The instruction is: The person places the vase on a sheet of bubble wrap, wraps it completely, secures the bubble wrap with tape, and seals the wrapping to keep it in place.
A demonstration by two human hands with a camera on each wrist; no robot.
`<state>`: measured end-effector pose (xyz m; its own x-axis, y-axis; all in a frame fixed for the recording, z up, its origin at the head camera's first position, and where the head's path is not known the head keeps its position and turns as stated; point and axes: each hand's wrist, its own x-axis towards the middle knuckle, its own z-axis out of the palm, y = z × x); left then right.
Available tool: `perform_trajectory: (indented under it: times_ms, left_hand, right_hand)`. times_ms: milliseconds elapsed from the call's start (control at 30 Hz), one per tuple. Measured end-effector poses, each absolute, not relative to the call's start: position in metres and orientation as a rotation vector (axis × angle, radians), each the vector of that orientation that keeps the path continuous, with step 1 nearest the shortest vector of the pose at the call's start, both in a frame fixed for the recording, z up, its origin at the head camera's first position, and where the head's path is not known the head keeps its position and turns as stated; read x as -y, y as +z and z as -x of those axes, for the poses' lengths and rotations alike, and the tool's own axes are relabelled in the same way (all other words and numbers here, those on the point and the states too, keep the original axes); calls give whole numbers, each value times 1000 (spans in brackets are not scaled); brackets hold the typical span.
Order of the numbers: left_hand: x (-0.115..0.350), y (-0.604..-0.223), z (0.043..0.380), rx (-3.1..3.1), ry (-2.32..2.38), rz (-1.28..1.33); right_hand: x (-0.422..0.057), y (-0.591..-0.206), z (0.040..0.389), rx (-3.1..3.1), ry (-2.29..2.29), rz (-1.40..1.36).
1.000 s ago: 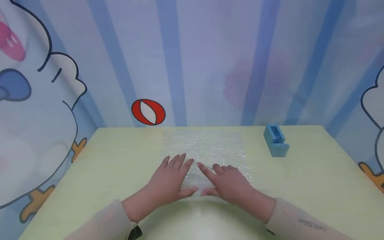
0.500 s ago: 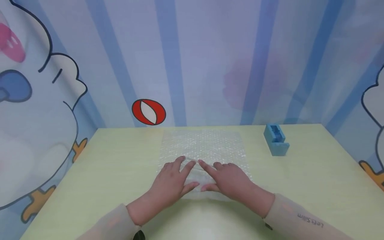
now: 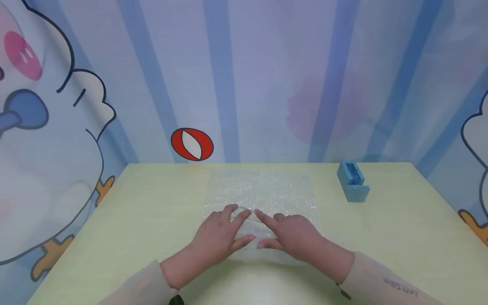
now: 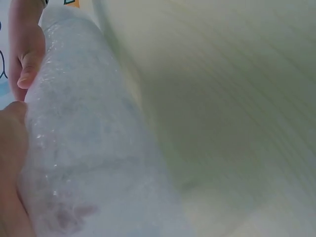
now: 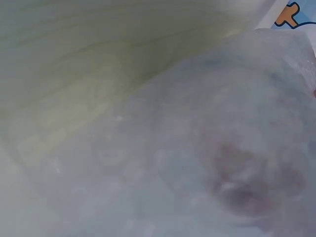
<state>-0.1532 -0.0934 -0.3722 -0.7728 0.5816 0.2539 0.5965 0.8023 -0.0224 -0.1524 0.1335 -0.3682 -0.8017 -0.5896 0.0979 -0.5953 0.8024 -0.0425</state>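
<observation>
A sheet of clear bubble wrap (image 3: 263, 186) lies on the table, its near part folded up under both hands. My left hand (image 3: 217, 235) holds this near part from the left, fingers bent over the top and thumb on the near side. From the right, my right hand (image 3: 295, 235) holds it the same way, the two index fingertips almost meeting. A curved clear edge shows between them. In the left wrist view the wrap (image 4: 89, 108) bulges beside the hand. Blurred finger shapes show through the wrap (image 5: 173, 123) in the right wrist view.
A blue tape dispenser (image 3: 352, 186) stands at the back right of the pale yellow table (image 3: 160, 190). Behind the table rises a striped blue backdrop (image 3: 263, 84) with cartoon prints, which also covers both sides.
My left fingers have bent more over the folded wrap and drawn slightly nearer. The right hand's fingers have also curled a little. The head view has shifted slightly.
</observation>
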Motion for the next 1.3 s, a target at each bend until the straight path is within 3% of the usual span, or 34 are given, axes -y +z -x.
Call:
perform_trajectory:
  times_ms: [300,667,867,1300]
  left_hand:
    - [89,-372,161,2860,-260,828]
    - [81,-364,169,3012,-365,790]
    - [83,-361,170,3015,-353,799]
    - [82,-363,171,2983,-295,817]
  right_hand:
    - [-134,-365,159,3018,232,-880]
    - [-159,-368,130,2548,-193,-935]
    - [-170,-383,136,2576,-185,-968]
    - [-149,-375,144,2822,-80,-902]
